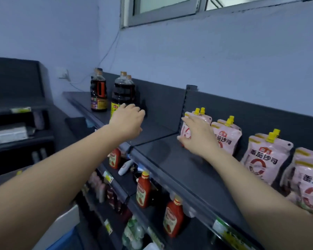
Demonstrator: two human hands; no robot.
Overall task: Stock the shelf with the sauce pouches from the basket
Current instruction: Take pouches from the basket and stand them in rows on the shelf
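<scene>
Several pink sauce pouches with yellow caps stand in a row along the back of the dark top shelf, from the leftmost pouch past a middle one to the pouches at the right. My right hand grips the leftmost pouch, thumb at its lower left and fingers over its front, next to the shelf's upright divider. My left hand hovers over the left shelf section with loosely curled fingers, its fingertips at the base of a dark soy sauce bottle. The basket is not visible.
A second soy sauce bottle stands further left. Red ketchup bottles and other goods fill the lower shelves. A bare stretch of shelf lies between the soy bottles and the pouches. Another dark rack stands at the left; a window is above.
</scene>
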